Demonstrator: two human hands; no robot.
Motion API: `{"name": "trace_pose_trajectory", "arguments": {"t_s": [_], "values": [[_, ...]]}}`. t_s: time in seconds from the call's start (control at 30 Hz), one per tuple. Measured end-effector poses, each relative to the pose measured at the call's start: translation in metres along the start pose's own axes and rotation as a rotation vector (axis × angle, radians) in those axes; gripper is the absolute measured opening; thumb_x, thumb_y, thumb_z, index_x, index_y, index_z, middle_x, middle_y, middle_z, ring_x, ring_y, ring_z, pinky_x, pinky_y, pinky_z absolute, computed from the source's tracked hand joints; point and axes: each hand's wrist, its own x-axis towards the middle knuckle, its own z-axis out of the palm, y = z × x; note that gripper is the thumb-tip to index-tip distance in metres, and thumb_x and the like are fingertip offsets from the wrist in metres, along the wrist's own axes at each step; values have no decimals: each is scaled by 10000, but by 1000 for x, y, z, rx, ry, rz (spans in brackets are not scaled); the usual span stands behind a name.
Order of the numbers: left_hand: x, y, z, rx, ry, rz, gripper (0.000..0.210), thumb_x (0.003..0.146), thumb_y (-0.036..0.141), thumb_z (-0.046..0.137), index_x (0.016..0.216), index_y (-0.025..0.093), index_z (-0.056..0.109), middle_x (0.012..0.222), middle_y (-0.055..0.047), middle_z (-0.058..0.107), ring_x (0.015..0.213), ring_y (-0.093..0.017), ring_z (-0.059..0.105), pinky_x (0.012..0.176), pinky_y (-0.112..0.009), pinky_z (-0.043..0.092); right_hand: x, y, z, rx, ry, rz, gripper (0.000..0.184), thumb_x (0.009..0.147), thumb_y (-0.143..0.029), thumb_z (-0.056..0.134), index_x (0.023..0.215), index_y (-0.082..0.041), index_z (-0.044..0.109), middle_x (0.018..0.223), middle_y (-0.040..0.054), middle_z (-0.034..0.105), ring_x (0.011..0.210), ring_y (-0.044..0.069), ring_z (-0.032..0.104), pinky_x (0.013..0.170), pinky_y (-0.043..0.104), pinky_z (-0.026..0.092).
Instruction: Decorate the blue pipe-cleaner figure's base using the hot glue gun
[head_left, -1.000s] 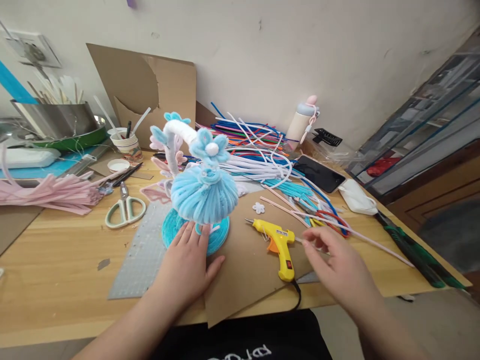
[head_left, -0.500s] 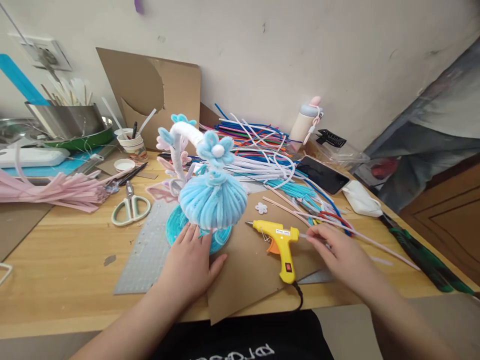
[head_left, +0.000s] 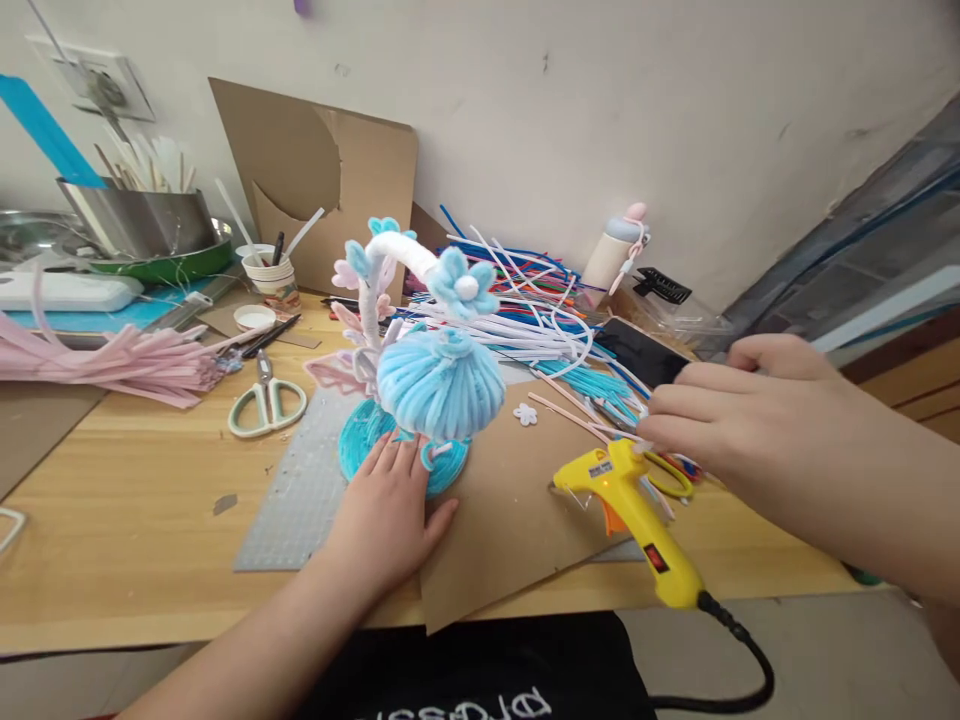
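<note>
Resting left hand [head_left: 394,510], grip loosely spread, on turquoise, coiled, round base [head_left: 360,436] | pale-blue, fluffy, ribbed shade [head_left: 441,385] above base, under white fuzzy arch [head_left: 405,253] | right hand [head_left: 739,410]: grip narrow, pinching at rear of yellow plastic glue gun [head_left: 646,520] | gun tilted, held above light-wood counter [head_left: 150,520] by right edge of brown, flat cardboard sheet [head_left: 495,520]
</note>
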Motion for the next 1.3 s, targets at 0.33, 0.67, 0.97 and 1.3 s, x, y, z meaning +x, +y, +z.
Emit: {"name": "trace_pose_trajectory", "arguments": {"t_s": [0.33,0.67,0.97,1.3], "values": [[-1,1,0,0,-6,-7,583,863,507,434,1222,59,536,1177,-199,607,1142,-340,529,1020,-505,353,32,0,4,-65,-136,-252,271,826,-95,366,605,-229,446,602,38,505,637,198,384,664,386,198],[-3,0,4,-27,-12,-24,648,855,522,442,1321,72,461,1166,-179,617,1269,-364,427,1018,-500,357,31,-3,5,-82,-101,-311,314,895,-116,328,648,-241,477,605,34,508,633,206,415,624,366,184],[-2,0,0,-14,11,-1,606,862,512,427,1261,63,504,1203,-193,599,1165,-331,520,1026,-497,354,8,8,8,26,-89,-187,191,849,-124,425,741,-246,524,673,6,572,682,187,463,662,361,225],[-1,2,0,-11,-24,-16,611,858,502,439,1259,46,508,1205,-220,592,1177,-360,508,1021,-517,351,-33,1,99,406,-133,260,196,935,-289,417,895,-209,591,934,60,663,909,204,578,818,380,327]]}}
